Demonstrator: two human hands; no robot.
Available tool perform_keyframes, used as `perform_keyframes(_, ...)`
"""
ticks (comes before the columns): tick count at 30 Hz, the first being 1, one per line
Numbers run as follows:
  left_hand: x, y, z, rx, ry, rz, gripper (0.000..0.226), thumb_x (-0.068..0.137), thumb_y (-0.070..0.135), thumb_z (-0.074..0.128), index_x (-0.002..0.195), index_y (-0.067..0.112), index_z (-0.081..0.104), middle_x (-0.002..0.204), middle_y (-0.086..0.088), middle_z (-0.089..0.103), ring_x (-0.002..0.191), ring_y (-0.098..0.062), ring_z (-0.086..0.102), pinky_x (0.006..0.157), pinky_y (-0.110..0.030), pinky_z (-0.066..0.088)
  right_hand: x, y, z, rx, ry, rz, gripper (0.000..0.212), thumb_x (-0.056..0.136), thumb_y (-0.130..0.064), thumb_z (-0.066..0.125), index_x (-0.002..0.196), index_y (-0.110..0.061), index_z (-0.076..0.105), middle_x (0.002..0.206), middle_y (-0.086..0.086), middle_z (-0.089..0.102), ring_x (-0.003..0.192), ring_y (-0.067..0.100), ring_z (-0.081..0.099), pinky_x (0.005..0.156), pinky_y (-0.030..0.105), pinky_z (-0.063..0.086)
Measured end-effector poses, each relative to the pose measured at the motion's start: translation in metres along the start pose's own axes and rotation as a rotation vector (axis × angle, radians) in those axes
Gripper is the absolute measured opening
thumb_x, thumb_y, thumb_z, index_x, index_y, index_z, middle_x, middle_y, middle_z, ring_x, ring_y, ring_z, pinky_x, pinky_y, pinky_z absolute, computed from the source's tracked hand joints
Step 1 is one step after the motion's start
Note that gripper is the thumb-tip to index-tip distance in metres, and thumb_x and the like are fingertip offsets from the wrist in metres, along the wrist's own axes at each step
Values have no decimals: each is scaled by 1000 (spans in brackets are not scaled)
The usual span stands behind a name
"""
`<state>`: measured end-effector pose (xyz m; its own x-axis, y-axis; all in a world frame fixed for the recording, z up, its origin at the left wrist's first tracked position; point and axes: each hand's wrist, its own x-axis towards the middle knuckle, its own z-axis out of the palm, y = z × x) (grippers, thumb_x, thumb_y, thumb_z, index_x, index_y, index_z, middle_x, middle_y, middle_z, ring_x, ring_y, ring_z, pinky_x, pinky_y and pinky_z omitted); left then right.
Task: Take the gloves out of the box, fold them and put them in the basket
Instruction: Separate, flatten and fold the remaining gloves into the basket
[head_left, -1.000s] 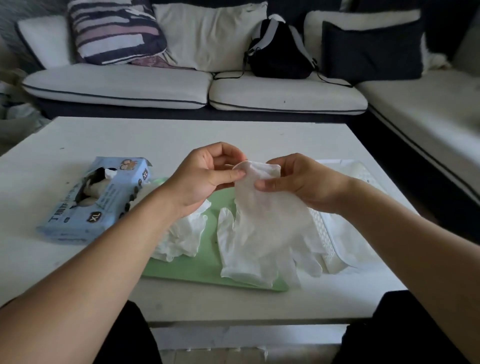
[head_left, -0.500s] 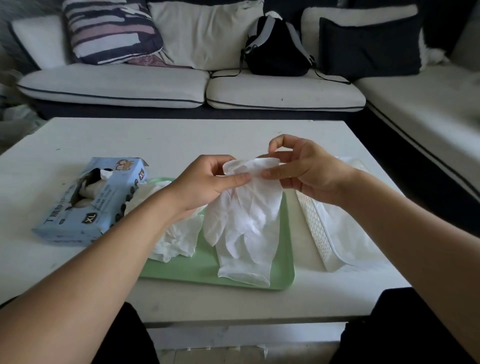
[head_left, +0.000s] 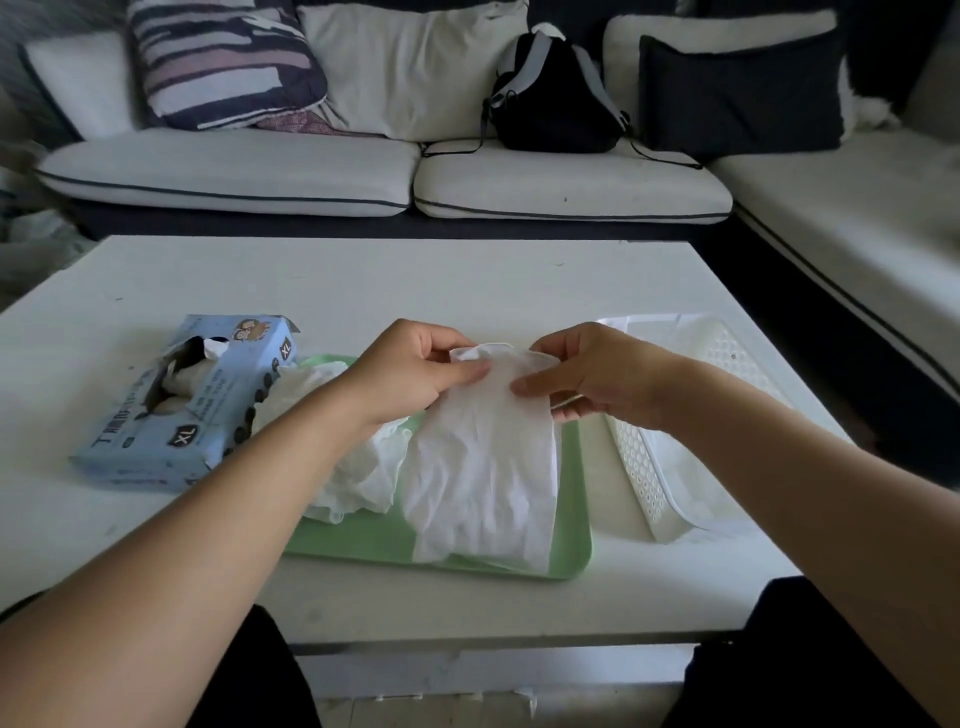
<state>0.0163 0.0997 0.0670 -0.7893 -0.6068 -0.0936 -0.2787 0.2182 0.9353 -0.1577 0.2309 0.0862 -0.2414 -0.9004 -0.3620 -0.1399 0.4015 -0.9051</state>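
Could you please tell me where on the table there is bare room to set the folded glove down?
Bare tabletop runs between the sofa-side edge and the hands, and left of the box. It is crowded on the green tray, with the held glove and a crumpled pile, between box and basket.

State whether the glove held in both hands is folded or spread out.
Spread out: the glove hangs at full length from its cuff, pinched by left hand and right hand.

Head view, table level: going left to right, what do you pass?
Blue glove box → crumpled gloves → left hand → held white glove over the green tray → right hand → white basket.
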Motion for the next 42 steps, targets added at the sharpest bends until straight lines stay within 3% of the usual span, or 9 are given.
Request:
perform_keyframes(4, 17, 5, 5, 25, 299, 338, 3, 91, 20, 76, 91, 19, 79, 85, 9, 75, 77, -10, 65, 78, -30, 50, 12, -3, -4, 7, 379, -341, 16, 81, -7, 81, 84, 3, 68, 75, 17, 64, 70, 21, 58, 60, 34, 54)
perform_keyframes(8, 9, 26, -2, 161, 362, 588, 5, 90, 21, 76, 93, 19, 80, 89, 11, 77, 86, -13, 72, 82, -35, 58, -1, -18, -13, -295, 538, -658, 11, 79, -12, 83, 84, -7, 75, 75, 1, 73, 63, 10, 64, 60, 21, 51)
perform_keyframes(14, -3, -15, -8, 566, -73, 256, 8, 86, 23, 82, 94, 22, 82, 84, 10, 77, 75, 1, 68, 75, -31, 56, 11, 26, 19, -857, 198, -392, 21, 77, -19, 82, 72, -30, 65, 68, -6, 64, 64, 13, 55, 64, 24, 38)
perform_keyframes(18, -16, -45, 13, 763, -374, 99, 13, 85, 21, 81, 97, 27, 82, 90, 8, 78, 87, -8, 72, 84, -34, 57, 5, 55, 60, -1142, -88, -336, 24, 87, -14, 66, 106, -27, 73, 108, -5, 71, 96, 17, 66, 82, 25, 48)
perform_keyframes(22, -25, -56, 23, 853, -399, 105, 12, 86, 26, 79, 97, 30, 80, 97, 10, 76, 92, -12, 70, 86, -35, 57, 0, 62, 73, -1246, -159, -318, 30, 86, -11, 62, 111, -25, 71, 110, -1, 69, 97, 25, 68, 87, 37, 54)
perform_keyframes(28, -27, -65, 27, 878, -458, 110, 19, 85, 20, 81, 96, 35, 79, 95, 17, 74, 88, -4, 66, 80, -23, 54, -6, 59, 67, -1257, -205, -321, 18, 88, -20, 65, 104, -24, 70, 105, -1, 68, 94, 24, 66, 81, 32, 52)
perform_keyframes(31, -25, -72, 32, 939, -497, 62, 24, 82, 17, 79, 94, 37, 75, 83, 21, 68, 83, -7, 67, 74, -28, 57, -7, 62, 67, -1245, -291, -294, 19, 91, -24, 66, 107, -18, 72, 105, 0, 69, 93, 19, 63, 78, 30, 47)
perform_keyframes(36, -21, -65, 24, 1007, -513, 49, 28, 88, 13, 74, 111, 28, 74, 109, 15, 71, 100, -9, 68, 87, -32, 57, -3, 60, 57, -1195, -238, -267, 16, 93, -22, 66, 107, -18, 72, 108, -2, 69, 97, 16, 63, 79, 26, 45)
perform_keyframes(42, -23, -67, 24, 1067, -523, 117, 10, 85, 31, 70, 94, 28, 73, 94, 11, 68, 86, -13, 66, 77, -37, 58, -7, 63, 55, -1236, -225, -266, 19, 89, -32, 72, 103, -19, 72, 101, -3, 67, 85, 15, 54, 75, 25, 39)
